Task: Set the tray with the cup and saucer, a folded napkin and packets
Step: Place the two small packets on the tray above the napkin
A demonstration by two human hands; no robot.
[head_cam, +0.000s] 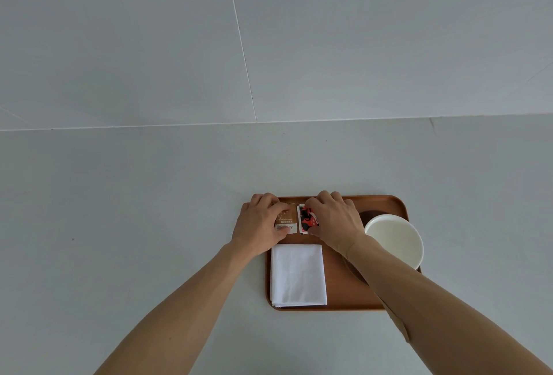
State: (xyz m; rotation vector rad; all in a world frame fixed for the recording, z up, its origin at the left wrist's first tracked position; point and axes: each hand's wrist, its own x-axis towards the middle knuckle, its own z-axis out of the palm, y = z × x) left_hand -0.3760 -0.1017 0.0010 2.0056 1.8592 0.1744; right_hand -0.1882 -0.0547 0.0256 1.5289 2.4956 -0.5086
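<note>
A brown wooden tray (pixel 350 288) lies on the pale counter. On its near left part rests a folded white napkin (pixel 298 274). At its far left lie two packets side by side: a brown one (pixel 288 219) and a red-and-black one (pixel 307 219). My left hand (pixel 259 226) pinches the brown packet by its edges, and my right hand (pixel 335 219) pinches the red packet the same way. A white cup (pixel 394 240) stands at the tray's right, and the dark saucer (pixel 368 215) under it is mostly hidden by the cup and my right forearm.
The pale grey counter (pixel 149 225) spreads wide to the left, right and beyond the tray. A grey tiled wall (pixel 269 45) rises behind the counter's back edge.
</note>
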